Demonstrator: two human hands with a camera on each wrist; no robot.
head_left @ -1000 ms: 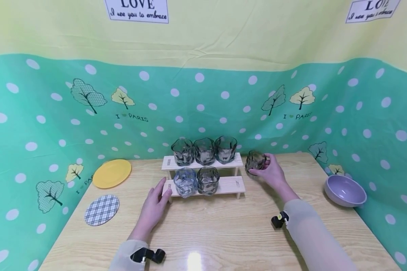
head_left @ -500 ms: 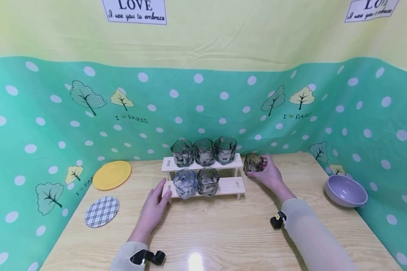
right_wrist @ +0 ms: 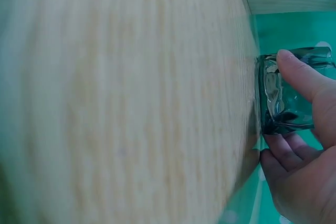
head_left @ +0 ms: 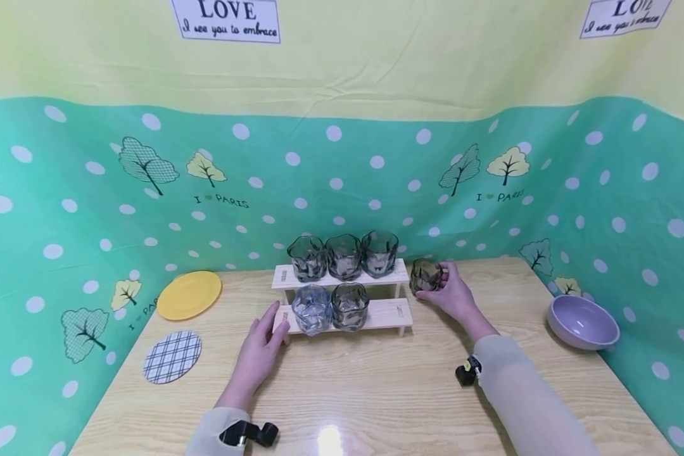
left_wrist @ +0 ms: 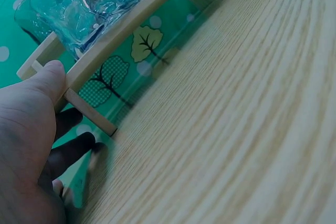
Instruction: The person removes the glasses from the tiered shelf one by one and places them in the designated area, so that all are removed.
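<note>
Head view downward, wrist views close

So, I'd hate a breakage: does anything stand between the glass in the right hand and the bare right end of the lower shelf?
Nothing visible blocks the glass in the right hand from the bare end of the lower shelf. The upper shelf sits close on the glass's left, seemingly just off that line.

a smoky, translucent, wavy-walled glass point(head_left: 424, 277) is standing upright just right of a pale two-tier wooden rack point(head_left: 387, 311), which is standing level.
</note>
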